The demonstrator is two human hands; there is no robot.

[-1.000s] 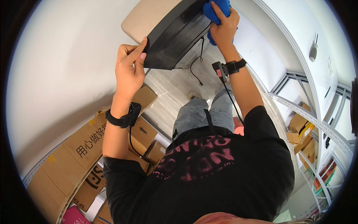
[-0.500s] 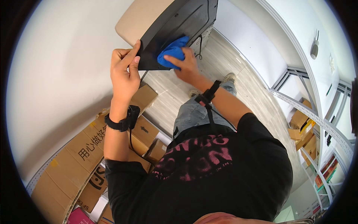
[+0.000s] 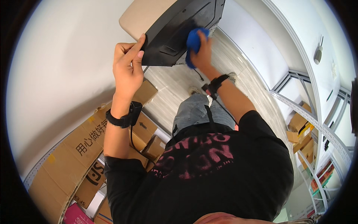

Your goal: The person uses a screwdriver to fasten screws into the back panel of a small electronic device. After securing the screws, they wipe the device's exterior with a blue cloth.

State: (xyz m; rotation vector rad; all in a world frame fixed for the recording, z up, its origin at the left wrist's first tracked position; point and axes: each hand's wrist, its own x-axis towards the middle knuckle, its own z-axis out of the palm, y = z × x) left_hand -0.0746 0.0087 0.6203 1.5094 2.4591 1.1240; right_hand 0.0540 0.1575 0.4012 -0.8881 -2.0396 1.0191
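A black panel (image 3: 175,28) with raised ridges is tilted at the top of the view, fixed to a beige, round-cornered body (image 3: 143,16). My left hand (image 3: 128,69) pinches the panel's near left edge between thumb and fingers. In my right hand (image 3: 204,54) is a bunched blue cloth (image 3: 194,40), held at the panel's right side; motion blurs that hand a little. The palm and part of the cloth are hidden behind the fingers. Both wrists wear black straps with small devices.
Cardboard boxes (image 3: 67,156) line the left wall, with a pink box (image 3: 76,214) below. A thin dark cable (image 3: 198,74) hangs under the panel. A grey-handled tool (image 3: 318,55) shows on the white surface at right, near metal shelving (image 3: 302,102) holding cartons.
My right hand has moved the blue cloth right and slightly up, from the panel's near part to its right edge. The panel has shifted slightly right, my left hand still on its edge.
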